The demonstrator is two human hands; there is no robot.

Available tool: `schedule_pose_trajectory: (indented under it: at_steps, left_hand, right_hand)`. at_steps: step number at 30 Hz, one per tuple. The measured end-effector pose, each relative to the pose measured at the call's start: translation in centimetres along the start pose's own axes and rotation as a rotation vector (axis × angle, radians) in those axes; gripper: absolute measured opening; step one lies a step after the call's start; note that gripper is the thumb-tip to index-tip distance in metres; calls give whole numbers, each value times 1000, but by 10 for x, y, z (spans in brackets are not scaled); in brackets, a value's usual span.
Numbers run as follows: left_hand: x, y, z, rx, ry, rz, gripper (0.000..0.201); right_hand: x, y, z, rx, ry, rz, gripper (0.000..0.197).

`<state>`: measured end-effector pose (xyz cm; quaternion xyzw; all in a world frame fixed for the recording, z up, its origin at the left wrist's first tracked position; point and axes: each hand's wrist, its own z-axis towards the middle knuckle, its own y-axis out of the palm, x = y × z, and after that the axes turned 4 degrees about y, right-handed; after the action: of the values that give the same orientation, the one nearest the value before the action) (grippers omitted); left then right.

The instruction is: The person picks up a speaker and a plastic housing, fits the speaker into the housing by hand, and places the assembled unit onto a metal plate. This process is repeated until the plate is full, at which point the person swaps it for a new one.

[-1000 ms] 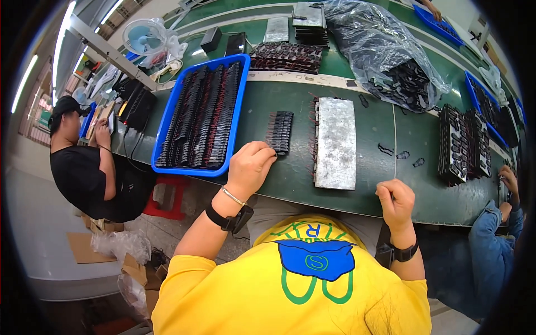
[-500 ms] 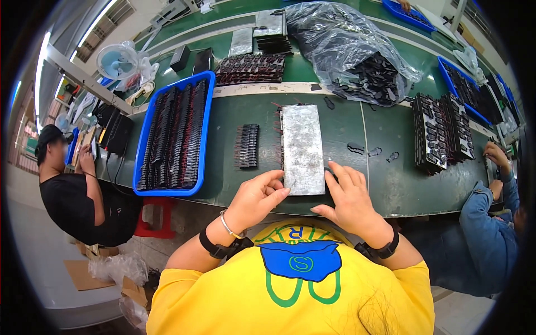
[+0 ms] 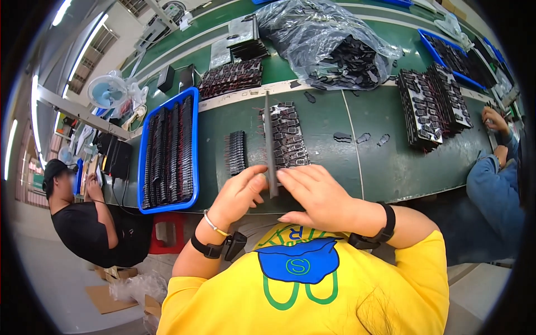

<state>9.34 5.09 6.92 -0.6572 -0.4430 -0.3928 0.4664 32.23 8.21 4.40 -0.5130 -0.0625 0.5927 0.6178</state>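
Observation:
A thin grey, mottled plate stands on edge, tipped up in front of me so that its narrow side shows. My left hand has its curled fingers at the plate's near end, on the left side. Flat, outstretched fingers of my right hand touch the plate from the right. Beside the plate on the right lies a layer of black parts in rows, partly hidden by the plate and my right hand. To the left sits a short row of black pieces with thin reddish wires.
A blue tray of black wired pieces stands left. Loose black pieces lie right, near a stack of part-covered plates. At the back are a plastic bag of black parts and more plates. Co-workers sit either side.
The plate, lying flat before, has been tipped up on its edge, uncovering the rows of black parts. My right hand has moved left against it. The whole view has shifted slightly.

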Motion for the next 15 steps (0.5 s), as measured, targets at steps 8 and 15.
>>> schedule_pose_trajectory:
  at_steps: [8,15]
  left_hand:
    - [2,-11,-9,95,-64,30,33]
    - [11,-35,-23,219,27,-236,26]
  right_hand:
    - [12,4,10,-5,-100,24,58]
    - [58,-49,1,228,140,9,32]
